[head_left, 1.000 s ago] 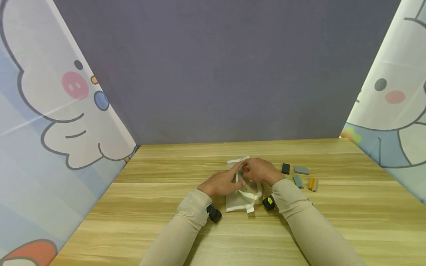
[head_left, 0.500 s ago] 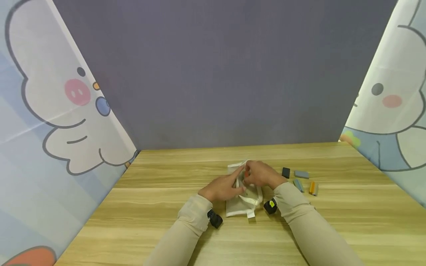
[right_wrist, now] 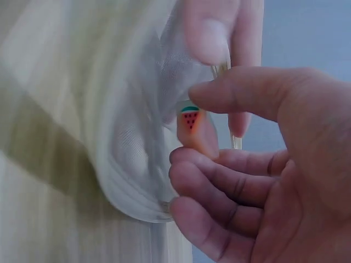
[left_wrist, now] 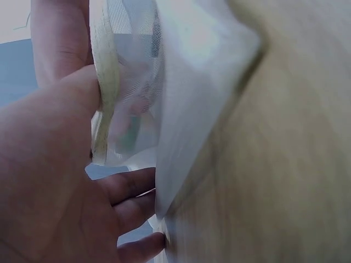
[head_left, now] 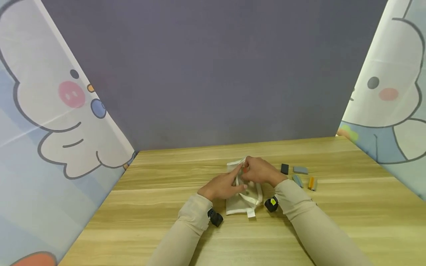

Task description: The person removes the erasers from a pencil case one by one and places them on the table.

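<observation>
A white mesh pouch [head_left: 234,206] with pale edging and a small tag lies on the table under both hands, its mouth open. My left hand [head_left: 222,187] holds the edge of the mouth between thumb and fingers, the thumb on the inner side. At the mouth, my right hand [head_left: 261,171] pinches a small eraser-like block [right_wrist: 193,125] with a watermelon print between thumb and fingers. In the head view only a bit of its red shows. Through the mesh in the left wrist view, a blurred green patch [left_wrist: 130,134] is visible.
Right of the hands lie a black block [head_left: 284,169], a grey block [head_left: 300,170], a blue-grey piece [head_left: 297,181] and an orange-and-grey piece [head_left: 312,183]. A dark grey panel [head_left: 213,74] stands behind the wooden table [head_left: 149,221]. Cartoon-print sheets [head_left: 66,122] flank it.
The head view has shifted slightly. Both hands stay at the pouch mouth with nearly the same hold, and the watermelon-print block remains in the right fingers.
</observation>
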`<control>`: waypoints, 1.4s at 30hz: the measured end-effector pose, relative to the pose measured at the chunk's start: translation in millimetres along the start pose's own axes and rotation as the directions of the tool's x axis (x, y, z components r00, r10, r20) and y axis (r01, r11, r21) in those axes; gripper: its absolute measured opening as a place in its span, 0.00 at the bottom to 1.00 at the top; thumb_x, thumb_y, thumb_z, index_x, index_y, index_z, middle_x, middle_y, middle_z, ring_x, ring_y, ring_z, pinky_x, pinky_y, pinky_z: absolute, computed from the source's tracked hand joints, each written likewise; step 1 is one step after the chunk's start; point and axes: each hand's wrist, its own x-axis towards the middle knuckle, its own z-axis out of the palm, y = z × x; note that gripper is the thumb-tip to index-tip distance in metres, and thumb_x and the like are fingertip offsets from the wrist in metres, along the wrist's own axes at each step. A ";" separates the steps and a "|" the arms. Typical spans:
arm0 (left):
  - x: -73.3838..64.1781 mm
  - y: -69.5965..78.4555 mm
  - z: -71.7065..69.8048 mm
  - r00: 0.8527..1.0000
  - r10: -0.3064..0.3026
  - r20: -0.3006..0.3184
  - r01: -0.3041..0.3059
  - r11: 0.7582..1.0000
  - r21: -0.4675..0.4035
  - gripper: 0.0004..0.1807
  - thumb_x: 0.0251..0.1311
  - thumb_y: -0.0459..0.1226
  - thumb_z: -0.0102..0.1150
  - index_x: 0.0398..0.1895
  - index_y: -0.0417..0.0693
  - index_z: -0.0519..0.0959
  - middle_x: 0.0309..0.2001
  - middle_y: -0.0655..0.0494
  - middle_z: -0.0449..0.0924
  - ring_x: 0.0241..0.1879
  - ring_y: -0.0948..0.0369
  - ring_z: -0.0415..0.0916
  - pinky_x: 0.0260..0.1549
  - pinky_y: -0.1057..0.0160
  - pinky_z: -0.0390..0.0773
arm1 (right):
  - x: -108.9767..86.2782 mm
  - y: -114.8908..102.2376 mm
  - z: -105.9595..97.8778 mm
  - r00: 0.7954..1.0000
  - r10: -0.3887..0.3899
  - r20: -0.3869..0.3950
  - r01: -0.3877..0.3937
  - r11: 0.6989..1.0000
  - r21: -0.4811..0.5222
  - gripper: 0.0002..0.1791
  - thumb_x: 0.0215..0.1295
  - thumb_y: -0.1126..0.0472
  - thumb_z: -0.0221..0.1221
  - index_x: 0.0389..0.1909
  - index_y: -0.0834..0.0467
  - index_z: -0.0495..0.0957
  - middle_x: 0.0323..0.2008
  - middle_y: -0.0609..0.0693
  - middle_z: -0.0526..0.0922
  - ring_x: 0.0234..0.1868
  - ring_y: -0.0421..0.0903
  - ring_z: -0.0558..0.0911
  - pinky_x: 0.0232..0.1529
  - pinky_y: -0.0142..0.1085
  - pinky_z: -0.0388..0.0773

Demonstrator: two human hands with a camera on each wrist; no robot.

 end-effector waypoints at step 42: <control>-3.9 5.5 -0.8 0.999 -0.017 -0.033 0.020 0.995 0.096 0.45 0.72 0.62 0.45 0.83 0.59 0.39 0.72 0.44 0.65 0.69 0.50 0.66 0.63 0.51 0.69 | -35.7 -4.8 -15.6 0.990 -0.092 -0.107 0.076 0.987 -0.142 0.25 0.65 0.54 0.66 0.56 0.65 0.72 0.28 0.47 0.79 0.23 0.40 0.77 0.24 0.38 0.74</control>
